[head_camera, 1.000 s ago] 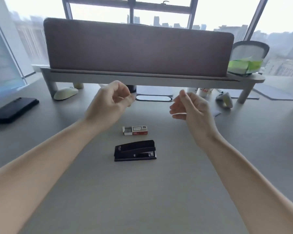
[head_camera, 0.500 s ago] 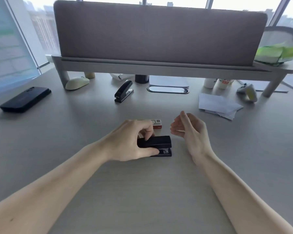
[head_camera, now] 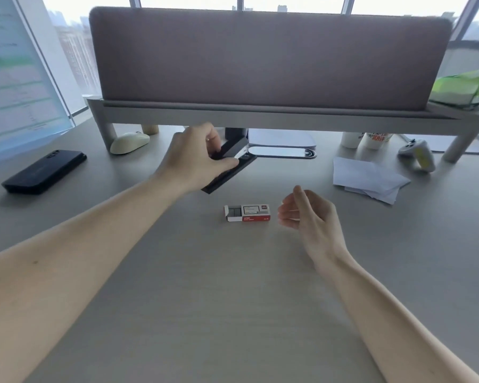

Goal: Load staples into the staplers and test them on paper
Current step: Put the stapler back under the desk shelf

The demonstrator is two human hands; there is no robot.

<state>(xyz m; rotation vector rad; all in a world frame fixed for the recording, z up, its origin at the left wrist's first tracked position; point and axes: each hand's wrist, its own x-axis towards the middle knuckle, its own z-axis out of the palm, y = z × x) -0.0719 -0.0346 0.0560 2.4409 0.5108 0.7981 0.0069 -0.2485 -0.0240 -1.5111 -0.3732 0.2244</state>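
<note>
The left hand gripped a black stapler, fingers curled over its top and the thumb pressed along its side. The stapler sat tilted, far end higher, with the top part angled up from the base. Whether its near end touched the desk could not be told. Nearer the person lay an open staple box. Just to its right hovered the right hand, fingers relaxed and holding nothing. Folded paper lay farther right.

One stapler, one staple box, one phone, one mouse, two cups (paper sheets uncountable).
</note>
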